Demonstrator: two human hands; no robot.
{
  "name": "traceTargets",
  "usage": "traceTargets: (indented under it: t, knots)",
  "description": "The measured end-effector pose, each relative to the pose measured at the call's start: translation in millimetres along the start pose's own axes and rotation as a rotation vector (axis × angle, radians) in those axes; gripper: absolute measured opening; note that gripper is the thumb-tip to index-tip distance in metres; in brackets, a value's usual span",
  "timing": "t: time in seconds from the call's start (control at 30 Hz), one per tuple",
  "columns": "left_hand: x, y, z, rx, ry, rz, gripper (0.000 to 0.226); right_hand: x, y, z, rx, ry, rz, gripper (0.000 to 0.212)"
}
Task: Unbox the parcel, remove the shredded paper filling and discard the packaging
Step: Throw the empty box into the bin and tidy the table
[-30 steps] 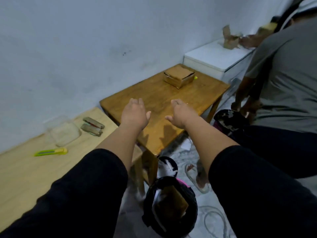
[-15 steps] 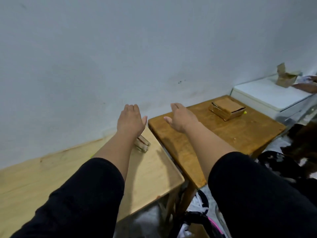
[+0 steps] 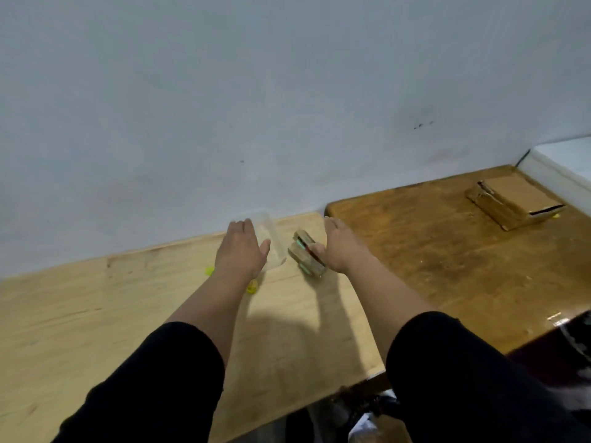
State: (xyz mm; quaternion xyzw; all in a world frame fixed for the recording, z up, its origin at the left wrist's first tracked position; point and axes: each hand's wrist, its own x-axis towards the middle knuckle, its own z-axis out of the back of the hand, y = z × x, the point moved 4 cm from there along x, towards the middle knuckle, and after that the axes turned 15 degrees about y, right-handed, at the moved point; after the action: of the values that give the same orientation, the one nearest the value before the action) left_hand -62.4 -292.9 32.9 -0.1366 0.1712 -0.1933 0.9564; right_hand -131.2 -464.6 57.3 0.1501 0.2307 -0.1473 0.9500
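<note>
A brown cardboard parcel (image 3: 511,199) lies flat on the dark wooden table (image 3: 447,266) at the far right, well away from both hands. My left hand (image 3: 241,247) hovers palm down, fingers straight, over the light wooden table (image 3: 96,314), in front of a clear plastic container (image 3: 273,238). My right hand (image 3: 342,247) is also palm down with straight fingers; its thumb is at two small paper-wrapped items (image 3: 303,259) lying side by side. Neither hand holds anything.
A yellow-green cutter (image 3: 252,286) lies mostly hidden under my left forearm. A white cabinet (image 3: 563,158) stands at the far right against the wall. Below the table edge, a black bin (image 3: 367,420) holds cardboard.
My view has swung left and up, so the parcel now sits far right. Both hands have gone from over the dark table to over the light table, by the container and wrapped items.
</note>
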Motion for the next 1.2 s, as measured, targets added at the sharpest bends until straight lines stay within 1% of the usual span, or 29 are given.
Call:
traceTargets:
  t: [0.1, 0.17, 0.23, 0.37, 0.47, 0.57, 0.63, 0.83, 0.97, 1.07, 1.2]
  knots:
    - [19, 23, -27, -0.111, 0.075, 0.073, 0.07, 36, -7, -26, 0.027, 0.061, 0.008, 0.072]
    - [27, 34, -45, -0.182, 0.121, 0.082, 0.075, 57, -14, -43, 0.068, 0.085, 0.018, 0.074]
    - [35, 39, -61, -0.211, 0.118, 0.063, 0.079, 77, -23, -59, 0.103, 0.103, 0.012, 0.077]
    - [51, 48, -80, -0.3, 0.062, 0.06, 0.085, 110, -38, -86, 0.177, 0.137, 0.008, 0.083]
    - [56, 52, -84, -0.33, 0.012, 0.031, 0.086, 123, -39, -97, 0.25, 0.081, 0.053, 0.087]
    - [57, 55, -87, -0.36, -0.02, 0.038, 0.087, 131, -38, -99, 0.223, -0.034, 0.045, 0.092]
    - [59, 58, -90, -0.403, -0.03, 0.051, 0.089, 136, -36, -100, 0.212, -0.067, 0.034, 0.093]
    - [59, 62, -97, -0.479, 0.014, 0.091, 0.093, 141, -37, -101, 0.269, -0.064, 0.031, 0.089]
    - [61, 63, -93, -0.442, 0.079, 0.068, 0.094, 138, -37, -90, 0.334, -0.102, 0.031, 0.091]
    - [63, 64, -92, -0.444, 0.102, 0.067, 0.094, 138, -31, -73, 0.375, -0.174, 0.07, 0.092]
    - [63, 64, -93, -0.472, 0.118, 0.084, 0.096, 142, -10, -54, 0.4, -0.211, 0.175, 0.091]
